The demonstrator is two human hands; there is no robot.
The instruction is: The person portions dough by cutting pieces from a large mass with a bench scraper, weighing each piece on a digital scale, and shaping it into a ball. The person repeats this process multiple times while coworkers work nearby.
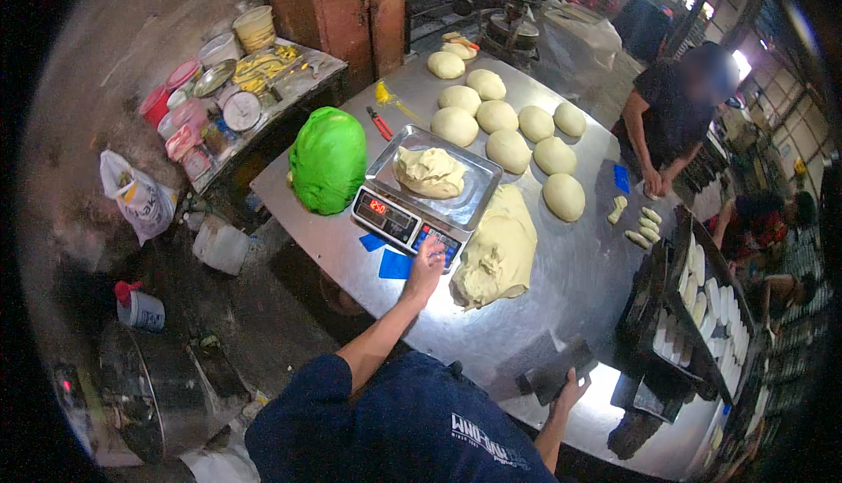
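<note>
My left hand [427,269] is over the keypad of a digital scale [387,214], fingers spread and holding nothing. Red digits glow on the scale's display. On its steel pan [475,205] rests a lump of pale dough [431,174]. A large slab of the same dough [503,246] lies against the scale's right side. My right hand [573,387], low at the table's near edge, grips a dark flat rectangular piece [556,368], perhaps a dough scraper. Left of the scale sits a big bright green dough mass [329,160]. Blue sheets [395,264] lie partly beneath the scale.
Several round dough balls [516,152] stand on the steel table [579,272] beyond the scale. Red-handled pliers [379,124] lie nearby. At right, a co-worker [671,101] handles small dough pieces [648,226] beside dark trays [707,312] of shaped dough. Tubs crowd a side table [322,62].
</note>
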